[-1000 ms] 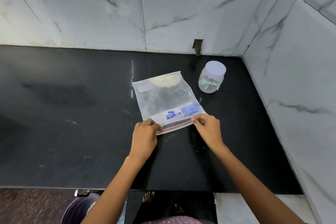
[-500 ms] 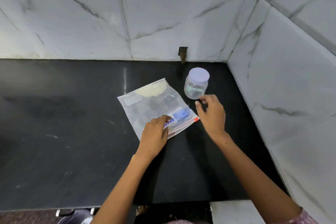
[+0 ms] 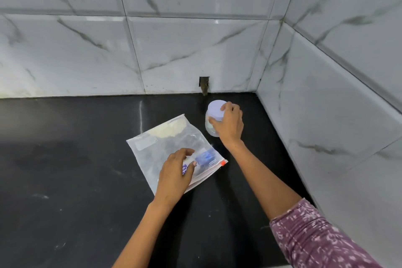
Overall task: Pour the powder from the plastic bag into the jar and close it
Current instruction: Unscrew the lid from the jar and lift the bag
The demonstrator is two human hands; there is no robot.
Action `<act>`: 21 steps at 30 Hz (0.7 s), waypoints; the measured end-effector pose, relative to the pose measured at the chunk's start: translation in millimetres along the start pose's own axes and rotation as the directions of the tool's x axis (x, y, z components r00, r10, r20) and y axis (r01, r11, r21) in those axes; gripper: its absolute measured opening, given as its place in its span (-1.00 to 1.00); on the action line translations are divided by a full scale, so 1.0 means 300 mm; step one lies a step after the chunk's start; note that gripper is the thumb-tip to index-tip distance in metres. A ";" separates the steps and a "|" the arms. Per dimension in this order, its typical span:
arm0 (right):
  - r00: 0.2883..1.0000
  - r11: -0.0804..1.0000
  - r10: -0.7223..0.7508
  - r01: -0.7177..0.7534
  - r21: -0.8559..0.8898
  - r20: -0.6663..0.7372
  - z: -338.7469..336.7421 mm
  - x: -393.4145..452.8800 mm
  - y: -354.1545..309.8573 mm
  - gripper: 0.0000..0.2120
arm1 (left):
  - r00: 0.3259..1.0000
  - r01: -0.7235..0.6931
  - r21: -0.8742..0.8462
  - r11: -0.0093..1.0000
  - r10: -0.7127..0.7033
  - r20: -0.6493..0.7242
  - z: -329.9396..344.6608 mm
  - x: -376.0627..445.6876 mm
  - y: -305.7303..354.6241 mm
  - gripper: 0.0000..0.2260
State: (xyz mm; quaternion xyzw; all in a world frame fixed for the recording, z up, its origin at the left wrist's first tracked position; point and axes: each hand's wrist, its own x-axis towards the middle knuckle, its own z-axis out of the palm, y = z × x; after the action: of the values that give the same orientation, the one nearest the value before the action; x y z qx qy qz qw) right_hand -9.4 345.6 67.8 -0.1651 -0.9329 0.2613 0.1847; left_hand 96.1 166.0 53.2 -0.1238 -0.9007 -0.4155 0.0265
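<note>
The right hand [image 3: 230, 125] grips the lid [image 3: 215, 109] of the jar [image 3: 211, 129] standing near the countertop's [image 3: 76, 180] far right corner, while the left hand [image 3: 174, 175] rests relaxed on the plastic bag [image 3: 167, 148] lying flat just beside the jar, pale powder [image 3: 171, 129] at its far end.

You stand at a home kitchen counter, by the look of it. The black stone countertop [image 3: 65, 180] runs into a corner, and white marble-look wall tiles [image 3: 174, 50] with grey veins rise behind it and along the right side. Dark grout lines and some grime sit where the tiles meet the stone. A small cut-out hole [image 3: 204, 82] breaks the far wall just above the counter. A zip bag [image 3: 165, 143] and a small lidded jar [image 3: 214, 115] lie on the stone, household things.
</note>
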 end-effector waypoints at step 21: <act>0.794 0.885 -0.466 0.422 0.199 0.390 -0.023 -0.328 -0.495 -0.36 | 0.882 0.147 -0.114 0.983 -0.182 -0.435 -0.311 -0.060 -0.140 -0.25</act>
State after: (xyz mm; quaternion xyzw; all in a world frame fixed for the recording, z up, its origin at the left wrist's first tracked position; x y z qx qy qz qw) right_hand 48.6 188.7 129.3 0.1293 -0.9482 0.2873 0.0403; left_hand 98.0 65.8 80.3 0.0499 -0.8614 -0.4682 0.1906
